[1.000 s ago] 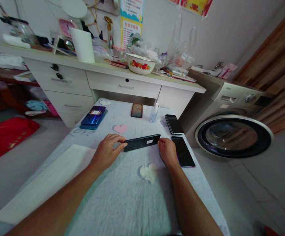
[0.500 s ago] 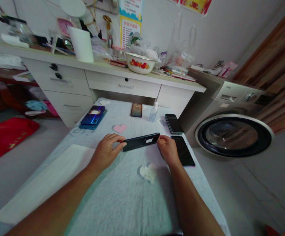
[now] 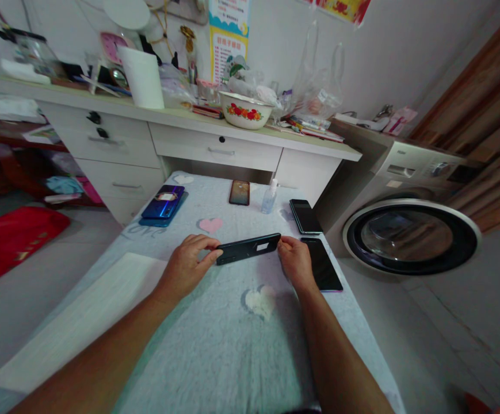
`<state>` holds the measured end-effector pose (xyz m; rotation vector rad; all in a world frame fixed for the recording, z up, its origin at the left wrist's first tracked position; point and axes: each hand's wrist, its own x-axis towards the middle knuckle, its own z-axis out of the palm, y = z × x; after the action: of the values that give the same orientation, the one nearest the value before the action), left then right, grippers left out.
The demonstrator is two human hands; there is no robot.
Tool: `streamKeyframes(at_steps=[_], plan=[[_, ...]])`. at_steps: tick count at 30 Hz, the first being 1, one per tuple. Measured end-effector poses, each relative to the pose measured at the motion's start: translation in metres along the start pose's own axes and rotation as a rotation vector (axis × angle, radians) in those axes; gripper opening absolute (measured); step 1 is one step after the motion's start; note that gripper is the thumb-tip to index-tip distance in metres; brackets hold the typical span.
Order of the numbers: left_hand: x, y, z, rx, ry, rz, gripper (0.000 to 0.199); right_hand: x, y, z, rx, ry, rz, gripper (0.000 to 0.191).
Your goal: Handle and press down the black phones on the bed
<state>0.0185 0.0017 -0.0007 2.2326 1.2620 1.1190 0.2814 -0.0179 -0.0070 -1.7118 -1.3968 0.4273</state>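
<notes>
A dark phone (image 3: 243,249) with a small white label on its face is held sideways and tilted above the cloth-covered table (image 3: 215,322). My left hand (image 3: 188,263) pinches its left end between thumb and fingers. At the other end, the fingertips of my right hand (image 3: 295,261) are closed on the phone's right edge. Just beyond my right hand lies a black-screened phone (image 3: 325,265), partly covered by that hand. Behind it rest stacked dark phones (image 3: 305,217). A clear spray bottle (image 3: 269,198) stands upright near a brown phone case (image 3: 239,193).
Blue phones (image 3: 163,202) lie stacked at the table's far left. A long pale strip (image 3: 81,316) runs along the left side. Beyond the table is a white desk (image 3: 215,144) with a flowered bowl (image 3: 246,110). A washing machine (image 3: 409,201) stands at the right.
Very little differs. My right fingertips have shifted slightly to the right along the phone's end; the phone and my left hand have barely moved.
</notes>
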Motion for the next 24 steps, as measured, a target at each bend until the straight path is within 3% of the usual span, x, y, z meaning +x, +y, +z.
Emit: streamKeyframes(at_steps=[7, 10, 17, 24], plan=[[0.001, 0.001, 0.000, 0.002, -0.002, -0.011, 0.016, -0.004, -0.014, -0.001, -0.374, -0.085, -0.001, 0.028], [0.001, 0.003, -0.001, -0.001, -0.008, -0.014, 0.016, -0.004, -0.016, -0.002, -0.436, -0.107, 0.005, 0.029], [0.001, 0.003, -0.003, -0.010, -0.018, -0.011, 0.015, -0.001, -0.007, -0.003, -0.182, -0.017, 0.017, 0.030], [0.001, 0.004, -0.005, -0.021, -0.018, -0.009, 0.015, -0.002, -0.008, 0.001, -0.062, 0.204, -0.161, 0.028]])
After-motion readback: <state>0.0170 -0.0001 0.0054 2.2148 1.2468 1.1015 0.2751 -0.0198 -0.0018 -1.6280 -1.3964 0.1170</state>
